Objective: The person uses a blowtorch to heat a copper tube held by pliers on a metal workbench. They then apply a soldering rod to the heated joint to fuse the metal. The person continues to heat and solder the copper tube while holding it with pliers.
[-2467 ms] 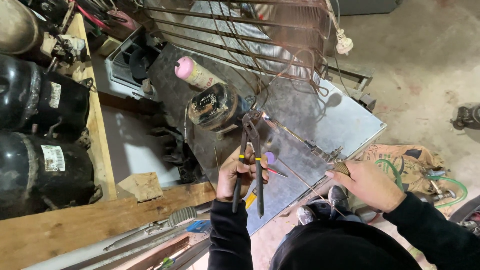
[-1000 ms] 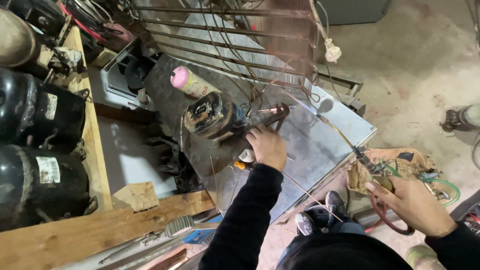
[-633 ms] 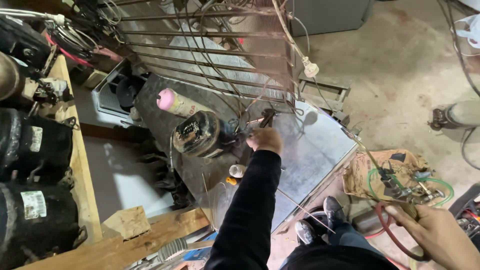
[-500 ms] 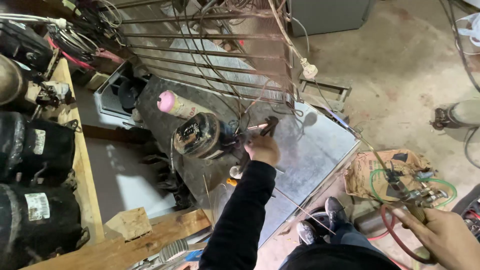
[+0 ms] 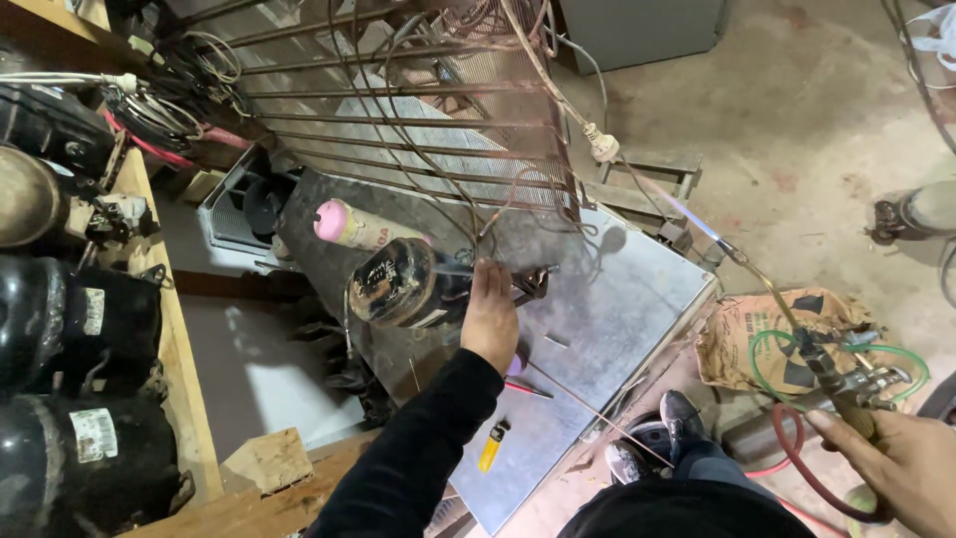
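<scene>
My left hand [image 5: 491, 317] reaches forward beside a black compressor [image 5: 398, 284] lying on a grey metal sheet [image 5: 627, 309]. The hand is closed on dark pliers [image 5: 533, 283], whose jaws stick out past the fingers by a copper pipe. At the lower right my right hand [image 5: 896, 468] grips a gas torch [image 5: 797, 334]. Its thin tube points up and left, with a pale blue flame [image 5: 687, 214] at the tip, well clear of the compressor. Red and green hoses [image 5: 797, 468] loop from the handle.
A pink-capped can [image 5: 349, 225], a yellow lighter [image 5: 493, 445] and a thin rod [image 5: 597, 408] lie on the sheet. A wire condenser grid [image 5: 428, 120] stands behind. More compressors [image 5: 70, 329] sit on a wooden bench on the left. A sack [image 5: 757, 329] and my shoes [image 5: 677, 423] are on the concrete floor.
My left hand carried the pliers from near my body forward to the compressor. My right hand pulled the torch back toward the lower right. The view tilted further forward.
</scene>
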